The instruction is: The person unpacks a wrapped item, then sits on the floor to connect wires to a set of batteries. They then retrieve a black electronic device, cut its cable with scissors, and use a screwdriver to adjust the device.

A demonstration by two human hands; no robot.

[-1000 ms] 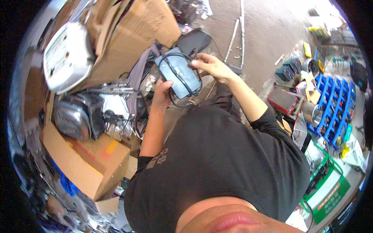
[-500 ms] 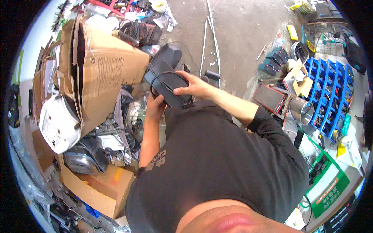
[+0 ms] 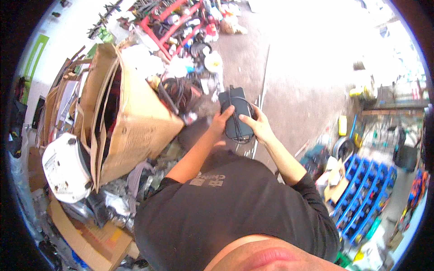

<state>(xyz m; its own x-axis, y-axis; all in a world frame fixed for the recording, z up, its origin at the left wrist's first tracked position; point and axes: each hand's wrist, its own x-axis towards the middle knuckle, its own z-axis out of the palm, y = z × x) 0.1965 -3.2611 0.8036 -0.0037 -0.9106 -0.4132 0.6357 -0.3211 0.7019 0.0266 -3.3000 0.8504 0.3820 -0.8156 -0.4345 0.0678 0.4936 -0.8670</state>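
A dark grey, flat rectangular device [image 3: 236,116] with a black cable looped around it is held out in front of my body, tilted and pointing away from me. My left hand [image 3: 222,116] grips its left side, thumb lying on the top face near the cable. My right hand [image 3: 257,123] grips its right side, thumb pressed on the face lower down. The undersides of the device and most fingertips are hidden.
A large cardboard box [image 3: 138,124] and a white plastic shell [image 3: 63,167] are at my left. Jumbled scrap [image 3: 181,90] and a red metal frame [image 3: 162,34] lie ahead-left. Concrete floor [image 3: 285,104] stretches ahead. Blue plastic bins [image 3: 357,198] stand at my right. The upper right is washed out.
I have turned: the surroundings have shifted in view, with more scrap now ahead. Both hands and the device have moved away from my body and rightward, the device now more upright in the picture.
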